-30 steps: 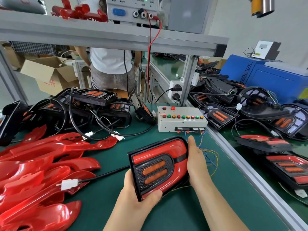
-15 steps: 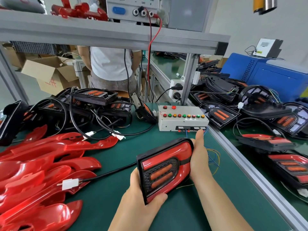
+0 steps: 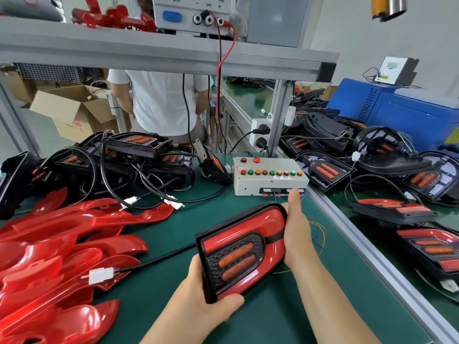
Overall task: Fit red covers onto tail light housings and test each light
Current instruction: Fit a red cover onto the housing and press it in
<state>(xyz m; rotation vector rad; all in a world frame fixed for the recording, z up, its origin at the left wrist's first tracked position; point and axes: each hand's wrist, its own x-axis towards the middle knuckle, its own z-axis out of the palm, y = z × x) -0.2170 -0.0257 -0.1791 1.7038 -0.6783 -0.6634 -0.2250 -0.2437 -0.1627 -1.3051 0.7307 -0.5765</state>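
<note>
On the power supply (image 3: 183,14) on the shelf (image 3: 149,54) we read only "GND", with a minus sign left of it and a plus sign right; its other captions blur. The red handwriting on the cardboard box (image 3: 72,109) we cannot make out

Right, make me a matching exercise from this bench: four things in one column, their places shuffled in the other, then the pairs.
Things
1. tail light
2. red covers
3. test box
4. blue cabinet

Places
A. far right of the view, at the back
B. piled at the left of the green mat
C. gripped between left hand and right hand
D. at the back of the mat, beyond the right hand

Pairs: 1-C, 2-B, 3-D, 4-A
</note>
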